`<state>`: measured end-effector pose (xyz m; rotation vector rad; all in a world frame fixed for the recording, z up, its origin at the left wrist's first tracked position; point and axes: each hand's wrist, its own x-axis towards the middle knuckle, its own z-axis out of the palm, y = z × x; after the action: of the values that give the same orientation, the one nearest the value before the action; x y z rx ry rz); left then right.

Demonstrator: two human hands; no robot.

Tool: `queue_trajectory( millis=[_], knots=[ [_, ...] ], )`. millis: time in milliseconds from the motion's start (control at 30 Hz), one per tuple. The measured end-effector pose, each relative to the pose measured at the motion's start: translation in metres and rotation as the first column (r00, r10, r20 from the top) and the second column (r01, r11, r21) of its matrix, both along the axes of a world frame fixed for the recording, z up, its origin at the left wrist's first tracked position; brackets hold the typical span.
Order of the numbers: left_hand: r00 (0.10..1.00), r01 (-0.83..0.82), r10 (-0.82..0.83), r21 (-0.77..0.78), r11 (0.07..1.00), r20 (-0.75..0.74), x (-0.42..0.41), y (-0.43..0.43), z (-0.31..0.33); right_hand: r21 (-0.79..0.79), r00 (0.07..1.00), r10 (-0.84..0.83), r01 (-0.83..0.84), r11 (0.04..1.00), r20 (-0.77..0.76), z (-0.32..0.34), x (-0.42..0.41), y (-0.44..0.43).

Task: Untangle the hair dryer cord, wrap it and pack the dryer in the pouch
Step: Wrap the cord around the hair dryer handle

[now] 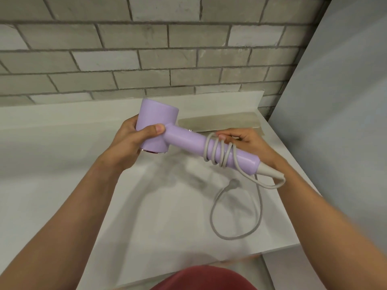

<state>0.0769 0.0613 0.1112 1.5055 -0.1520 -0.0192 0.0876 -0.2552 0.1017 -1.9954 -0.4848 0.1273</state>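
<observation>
Several turns of grey cord (pixel 217 152) lay round the handle (pixel 186 137) of the lilac dryer (pixel 157 116), some crossing over others and not lying flat.

Dryer: held in the air above the white table (pixel 62 164), head to the left, handle slanting down to the right.

Left hand (pixel 129 143): clasped round the head, thumb across its front.

Right hand (pixel 247 141): behind the handle, fingertips pinching the cord at the uppermost turn.

Slack: one long loop hung from the handle's end down to the table, with the plug (pixel 233 183) at its tip, blurred.

Pouch (pixel 219 122): apparently the flat beige item on the table just beyond the dryer, by the tiled wall (pixel 146 59). Whether its mouth was open could not be told.

Step in hand, as judged: wrapping, roughly half done.

Advice:
- Steady the head with the left hand.
- Lead the cord with the right, each turn snug beside the last, working toward the handle's end.
- Leave the bend at the strain relief gentle.
- Draw in slack gradually so the plug does not swing.
- Tuck the plug under the last turn before pouching.
</observation>
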Motion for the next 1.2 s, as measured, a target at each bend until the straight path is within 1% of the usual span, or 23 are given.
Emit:
queue_trajectory(
  millis=[33,67,100,133,200,233,300,367,400,567,667,767,833,867,967,1033,1100,1200],
  knots=[
    [1.000,-0.005,0.005,-0.006,1.000,0.000,0.000,-0.001,0.000,0.022,0.998,0.006,-0.004,1.000,-0.064,-0.007,0.001,0.000],
    [1.000,-0.010,0.010,-0.006,1.000,0.002,0.001,-0.002,0.000,0.097,0.983,0.020,-0.002,0.995,-0.185,-0.017,0.002,-0.001],
    [1.000,-0.019,0.019,-0.006,1.000,0.004,0.002,-0.004,0.000,0.103,0.960,0.019,0.010,0.995,-0.280,-0.026,0.002,0.000],
    [1.000,-0.031,0.031,-0.012,0.999,0.005,0.002,-0.005,-0.001,0.082,0.941,-0.013,0.043,0.996,-0.339,-0.035,0.001,0.002],
    [0.998,-0.065,0.065,-0.041,0.997,-0.002,0.003,-0.007,-0.001,-0.147,0.959,-0.134,0.099,0.984,-0.250,-0.049,-0.004,0.006],
    [0.996,-0.084,0.083,-0.057,0.995,-0.009,0.004,-0.008,-0.001,-0.193,0.971,-0.158,0.122,0.974,-0.181,-0.050,-0.010,0.011],
    [0.992,-0.122,0.120,-0.079,0.989,-0.023,0.006,-0.011,0.000,-0.204,0.994,-0.055,0.035,0.978,-0.094,-0.044,-0.024,0.022],
    [0.985,-0.171,0.169,-0.079,0.982,-0.037,0.009,-0.013,0.000,-0.235,0.995,0.055,-0.072,0.969,-0.079,-0.033,-0.041,0.037],
    [0.980,-0.200,0.197,-0.071,0.977,-0.041,0.010,-0.013,0.000,-0.239,0.993,0.078,-0.098,0.966,-0.090,-0.027,-0.048,0.041],
    [0.950,-0.311,0.311,0.021,0.950,-0.022,0.013,-0.012,-0.006,-0.352,0.987,0.144,-0.160,0.922,-0.072,0.001,-0.070,0.043],
    [0.929,-0.368,0.370,0.082,0.926,-0.001,0.013,-0.010,-0.009,-0.382,0.984,0.152,-0.175,0.907,-0.090,0.021,-0.078,0.038],
    [0.911,-0.412,0.410,0.171,0.895,0.047,0.015,-0.012,-0.010,-0.453,0.978,0.193,-0.208,0.867,-0.079,0.039,-0.084,0.029],
    [0.909,-0.416,0.410,0.237,0.878,0.074,0.015,-0.012,-0.010,-0.511,0.975,0.221,-0.204,0.835,-0.029,0.055,-0.087,0.023],
    [0.915,-0.401,0.394,0.258,0.879,0.082,0.015,-0.011,-0.010,-0.528,0.976,0.218,-0.176,0.830,0.017,0.062,-0.086,0.019],
    [0.937,-0.349,0.332,0.341,0.873,0.107,0.013,-0.011,-0.008,-0.558,0.957,0.176,-0.018,0.830,0.231,0.076,-0.076,0.006],
    [0.953,-0.303,0.283,0.392,0.869,0.108,0.011,-0.011,-0.005,-0.571,0.912,0.176,0.076,0.817,0.372,0.082,-0.066,0.000],
    [0.973,-0.229,0.206,0.427,0.875,0.100,0.008,-0.011,0.001,-0.555,0.847,0.177,0.158,0.817,0.502,0.089,-0.056,-0.005],
    [0.997,-0.069,0.047,0.421,0.905,0.060,0.001,-0.010,0.010,-0.475,0.767,0.153,0.215,0.853,0.623,0.097,-0.038,-0.011]
  ],
)
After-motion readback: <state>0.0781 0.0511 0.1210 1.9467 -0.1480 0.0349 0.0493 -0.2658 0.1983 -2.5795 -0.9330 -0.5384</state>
